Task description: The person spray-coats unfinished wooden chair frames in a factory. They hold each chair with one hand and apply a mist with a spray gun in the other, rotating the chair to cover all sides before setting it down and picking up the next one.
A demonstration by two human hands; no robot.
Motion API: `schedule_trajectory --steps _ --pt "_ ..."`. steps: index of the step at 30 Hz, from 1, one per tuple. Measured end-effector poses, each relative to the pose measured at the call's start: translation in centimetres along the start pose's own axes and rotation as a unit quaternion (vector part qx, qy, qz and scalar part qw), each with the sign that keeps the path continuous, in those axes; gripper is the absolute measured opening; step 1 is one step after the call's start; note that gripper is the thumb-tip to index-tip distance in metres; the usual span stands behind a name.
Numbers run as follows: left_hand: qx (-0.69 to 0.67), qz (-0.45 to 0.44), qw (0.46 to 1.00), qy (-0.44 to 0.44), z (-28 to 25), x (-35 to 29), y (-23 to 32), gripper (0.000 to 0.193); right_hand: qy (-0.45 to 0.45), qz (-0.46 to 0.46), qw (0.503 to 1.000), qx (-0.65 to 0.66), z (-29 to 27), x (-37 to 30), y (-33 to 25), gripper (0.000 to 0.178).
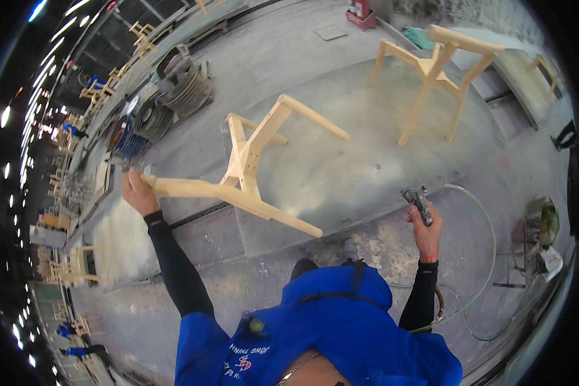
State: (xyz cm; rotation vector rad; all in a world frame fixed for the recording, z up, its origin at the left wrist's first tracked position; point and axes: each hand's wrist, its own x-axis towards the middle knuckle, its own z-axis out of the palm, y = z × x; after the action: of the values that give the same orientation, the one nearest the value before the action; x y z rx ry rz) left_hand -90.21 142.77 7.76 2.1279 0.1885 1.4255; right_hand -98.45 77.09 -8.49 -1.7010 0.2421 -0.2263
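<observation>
My left hand [139, 193] is closed around one end of a pale wooden chair frame [254, 145], which is tipped on its side with its legs pointing up and away. The frame has no seat; crossed rails show in its middle. Off to the right, my right hand [426, 230] grips a metal spray gun [417, 203], apart from the chair frame. A pale green hose [489, 225] curves from the gun round to the right and back toward my arm. Whether any spray leaves the nozzle cannot be made out.
A second wooden chair frame [439, 74] stands upright on the grey, coated floor sheet [360, 96]. Worn tubs [185, 87] and a blue bucket [128, 138] stand at the far left. A red holder [361, 18] sits at the back. A small stand with a container [542, 224] is at right.
</observation>
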Motion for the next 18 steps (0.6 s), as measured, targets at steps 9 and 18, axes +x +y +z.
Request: schedule_trajectory --steps 9,18 --pt "-0.004 -0.047 0.997 0.054 0.1 3.9 -7.2 0.042 -0.250 -0.107 0.962 -0.001 7.1 -4.4 -9.0 0.050" --pt "-0.095 -0.157 0.982 0.046 0.1 4.6 -8.5 0.031 -0.152 -0.157 0.976 -0.008 7.9 -4.1 -10.4 0.049"
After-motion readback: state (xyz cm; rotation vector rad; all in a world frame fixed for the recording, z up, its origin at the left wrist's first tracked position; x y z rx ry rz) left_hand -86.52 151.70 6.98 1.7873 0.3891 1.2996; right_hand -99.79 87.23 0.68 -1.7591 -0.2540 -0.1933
